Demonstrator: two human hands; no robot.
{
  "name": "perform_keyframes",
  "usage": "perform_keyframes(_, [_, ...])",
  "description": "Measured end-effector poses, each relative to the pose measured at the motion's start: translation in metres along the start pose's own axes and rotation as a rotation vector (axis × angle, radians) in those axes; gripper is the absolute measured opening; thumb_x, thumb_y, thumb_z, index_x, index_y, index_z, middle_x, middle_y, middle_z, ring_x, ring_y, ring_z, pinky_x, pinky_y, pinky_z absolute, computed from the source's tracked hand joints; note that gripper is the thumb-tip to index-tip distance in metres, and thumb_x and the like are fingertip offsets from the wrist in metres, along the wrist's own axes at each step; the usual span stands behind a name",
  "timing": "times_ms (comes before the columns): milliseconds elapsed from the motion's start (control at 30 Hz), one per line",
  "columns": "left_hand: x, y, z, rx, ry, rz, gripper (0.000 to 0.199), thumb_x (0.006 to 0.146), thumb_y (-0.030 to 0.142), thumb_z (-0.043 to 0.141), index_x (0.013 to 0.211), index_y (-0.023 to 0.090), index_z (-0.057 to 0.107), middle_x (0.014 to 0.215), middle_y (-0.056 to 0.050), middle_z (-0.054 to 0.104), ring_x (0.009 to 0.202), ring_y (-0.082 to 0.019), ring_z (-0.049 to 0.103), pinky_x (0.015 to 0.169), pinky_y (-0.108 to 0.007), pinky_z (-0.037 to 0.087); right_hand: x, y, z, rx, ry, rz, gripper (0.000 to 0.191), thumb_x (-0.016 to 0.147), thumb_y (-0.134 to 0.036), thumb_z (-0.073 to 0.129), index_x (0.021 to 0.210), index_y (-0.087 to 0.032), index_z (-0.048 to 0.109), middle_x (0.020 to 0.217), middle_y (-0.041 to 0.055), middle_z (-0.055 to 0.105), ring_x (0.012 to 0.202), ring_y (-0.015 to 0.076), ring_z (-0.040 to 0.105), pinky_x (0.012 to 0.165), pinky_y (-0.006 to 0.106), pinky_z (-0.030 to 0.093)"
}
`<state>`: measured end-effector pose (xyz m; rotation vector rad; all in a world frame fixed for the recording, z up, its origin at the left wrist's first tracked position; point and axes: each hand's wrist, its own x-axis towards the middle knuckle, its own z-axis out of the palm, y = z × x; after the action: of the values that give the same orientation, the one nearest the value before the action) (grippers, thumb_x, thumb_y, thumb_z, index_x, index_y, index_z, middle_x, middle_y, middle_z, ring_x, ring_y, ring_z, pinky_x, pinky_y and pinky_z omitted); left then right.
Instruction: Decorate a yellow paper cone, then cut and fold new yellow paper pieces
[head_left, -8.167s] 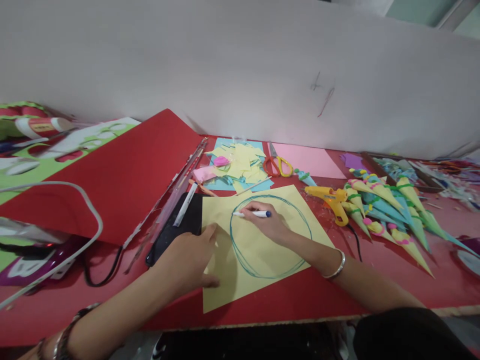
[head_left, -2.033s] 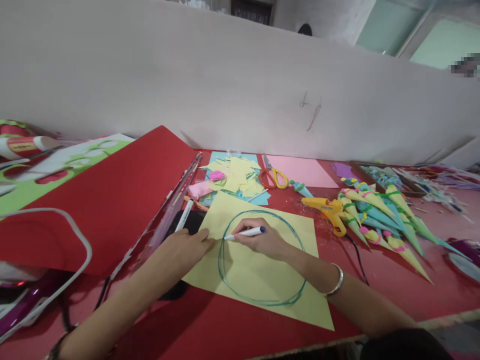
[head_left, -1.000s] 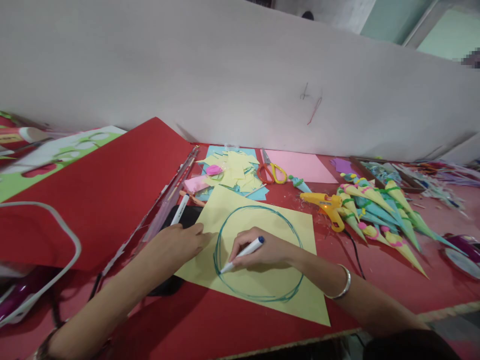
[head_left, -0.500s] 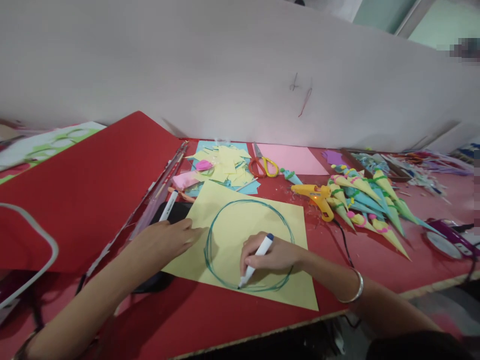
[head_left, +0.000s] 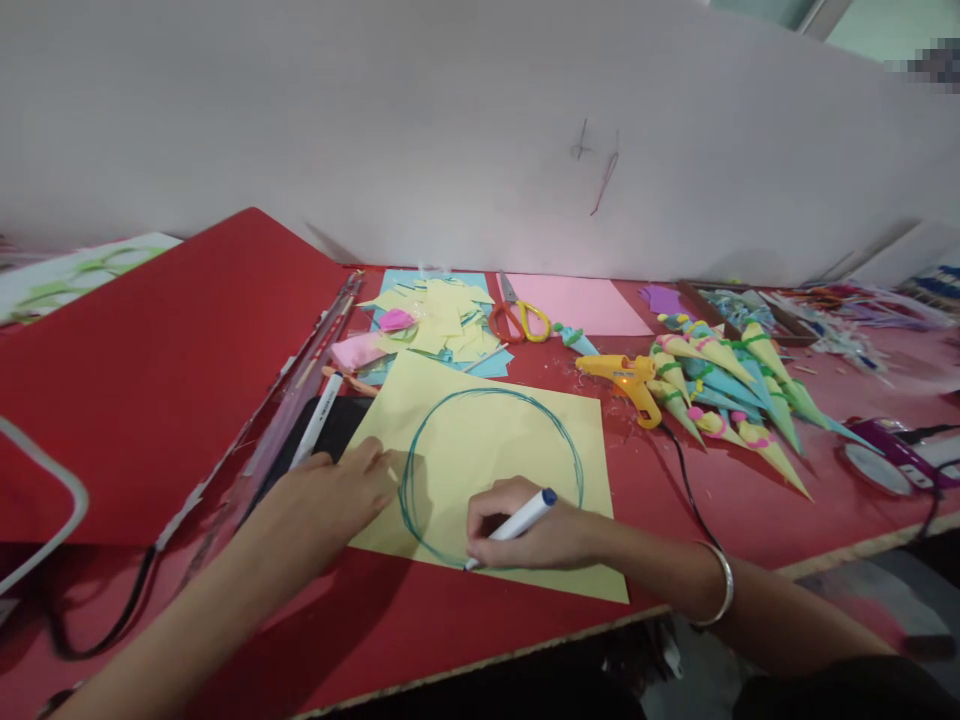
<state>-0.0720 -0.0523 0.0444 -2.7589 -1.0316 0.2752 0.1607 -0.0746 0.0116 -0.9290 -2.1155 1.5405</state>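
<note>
A white marker with a dark blue end (head_left: 517, 517) is in my right hand (head_left: 536, 530), its tip low on a pale yellow sheet (head_left: 480, 460). My fingers are closed round the barrel. A large circle in overlapping blue-green strokes (head_left: 409, 470) is drawn on the sheet. My left hand (head_left: 341, 495) lies on the sheet's left edge, fingers stretched out and holding nothing visible. Just behind it is a second white marker (head_left: 319, 415), slanting over a flat black object (head_left: 341, 425). Whether that marker touches the hand I cannot tell.
Yellow paper scraps (head_left: 439, 310) and scissors with red and yellow handles (head_left: 519, 320) lie beyond the sheet. To the right are a yellow glue gun (head_left: 626, 380) with a black cord and a pile of paper cones (head_left: 720, 380). Red board (head_left: 172, 380) stands left.
The marker in my right hand has moved slightly left along the bottom of the circle and tilts lower. My left hand stays at the sheet's edge. The view has shifted slightly.
</note>
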Motion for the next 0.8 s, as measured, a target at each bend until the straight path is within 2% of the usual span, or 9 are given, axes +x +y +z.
perform_keyframes(100, [0.000,0.014,-0.006,0.094,-0.061,-0.044,0.033,0.068,-0.009,0.044,0.067,0.018,0.062,0.087,-0.009,0.060,0.082,-0.024,0.059,0.048,-0.028,0.040,0.008,-0.004,0.004,0.111,0.046,0.065,0.014,0.080,-0.030,0.052,0.075,-0.018,0.058,0.066,-0.0020,0.057,0.054,0.0080,0.048,0.045,0.018,0.032])
perform_keyframes(200, [-0.001,0.017,-0.008,0.004,-0.073,-0.079,0.025,0.074,0.003,0.049,0.080,0.022,0.063,0.091,-0.007,0.061,0.082,-0.024,0.058,0.049,-0.026,0.039,0.019,-0.010,0.010,0.075,0.122,0.044,0.021,0.074,-0.030,0.059,0.060,-0.017,0.050,0.055,-0.0053,0.048,0.048,0.0061,0.040,0.043,0.017,0.028])
perform_keyframes(267, [-0.003,0.014,-0.006,-0.077,-0.063,-0.134,0.019,0.076,0.015,0.054,0.093,0.022,0.061,0.095,-0.006,0.061,0.069,-0.018,0.058,0.051,-0.026,0.040,0.025,-0.013,0.014,0.053,0.155,0.015,0.026,0.073,-0.027,0.059,0.055,-0.017,0.043,0.051,-0.0068,0.042,0.046,0.0051,0.035,0.043,0.017,0.027])
perform_keyframes(333, [-0.004,0.011,-0.004,-0.105,-0.047,-0.172,0.025,0.076,0.022,0.057,0.101,0.021,0.058,0.098,-0.007,0.060,0.054,-0.012,0.053,0.050,-0.028,0.041,0.028,-0.014,0.016,0.013,0.160,-0.016,0.028,0.075,-0.025,0.057,0.054,-0.018,0.040,0.051,-0.0071,0.041,0.047,0.0048,0.035,0.045,0.017,0.028])
perform_keyframes(400, [-0.004,0.010,-0.004,-0.084,-0.025,-0.142,0.022,0.077,0.021,0.056,0.099,0.021,0.058,0.095,-0.006,0.060,0.051,-0.012,0.051,0.048,-0.028,0.039,0.029,-0.014,0.017,-0.049,0.157,-0.034,0.027,0.077,-0.026,0.055,0.055,-0.018,0.040,0.052,-0.0070,0.041,0.048,0.0048,0.036,0.046,0.017,0.028])
perform_keyframes(467, [-0.003,0.011,-0.007,-0.038,-0.010,-0.089,0.014,0.077,0.015,0.052,0.089,0.021,0.059,0.086,-0.005,0.059,0.058,-0.015,0.054,0.044,-0.026,0.034,0.028,-0.013,0.017,-0.101,0.142,-0.034,0.027,0.078,-0.027,0.054,0.056,-0.018,0.040,0.052,-0.0069,0.042,0.048,0.0050,0.037,0.047,0.017,0.028])
perform_keyframes(600, [-0.002,0.013,-0.017,0.023,0.014,-0.038,0.018,0.078,0.009,0.045,0.083,0.020,0.059,0.079,-0.007,0.057,0.065,-0.019,0.057,0.041,-0.025,0.028,0.027,-0.009,0.017,-0.141,0.090,-0.042,0.027,0.078,-0.028,0.053,0.056,-0.018,0.040,0.052,-0.0072,0.043,0.049,0.0055,0.038,0.046,0.017,0.027])
perform_keyframes(733, [-0.003,0.012,-0.018,-0.046,-0.034,-0.079,0.025,0.076,0.006,0.043,0.086,0.021,0.060,0.084,-0.007,0.060,0.060,-0.017,0.058,0.043,-0.026,0.034,0.025,-0.004,0.017,-0.191,0.072,-0.060,0.028,0.076,-0.024,0.054,0.054,-0.018,0.037,0.050,-0.0080,0.039,0.047,0.0055,0.035,0.049,0.019,0.028])
perform_keyframes(800, [-0.003,0.011,-0.016,-0.079,-0.073,-0.129,0.023,0.077,0.010,0.045,0.091,0.021,0.060,0.092,-0.008,0.061,0.056,-0.016,0.058,0.047,-0.027,0.039,0.023,-0.001,0.017,-0.197,0.067,-0.074,0.029,0.077,-0.024,0.053,0.054,-0.018,0.036,0.050,-0.0083,0.039,0.046,0.0052,0.035,0.051,0.019,0.029])
